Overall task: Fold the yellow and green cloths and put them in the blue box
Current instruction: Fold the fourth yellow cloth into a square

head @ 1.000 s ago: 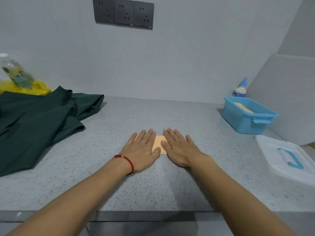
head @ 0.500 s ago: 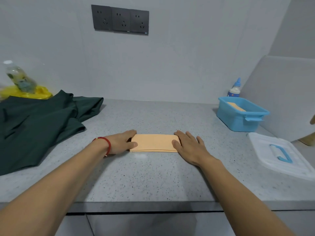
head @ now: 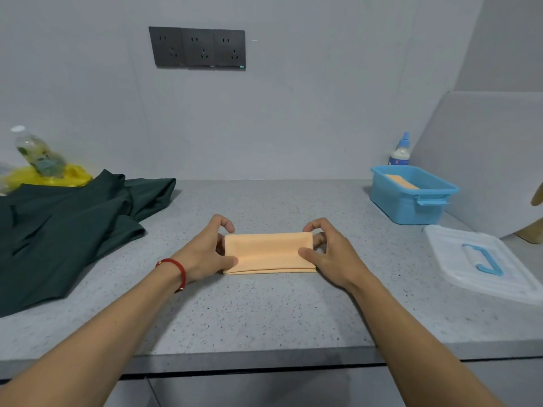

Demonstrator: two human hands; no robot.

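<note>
Your left hand (head: 210, 251) and right hand (head: 326, 252) each pinch an end of the folded yellow cloth (head: 269, 252) at centre counter, so the fold looks finished and next you'll likely lift it level toward the blue box (head: 411, 201) at two o'clock.

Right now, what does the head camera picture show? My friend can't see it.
Two hands, left hand and right hand, pinch the ends of a folded orange-yellow cloth on a speckled grey counter. A dark green cloth lies crumpled at left; an open blue box sits at right, its white lid nearby.
</note>
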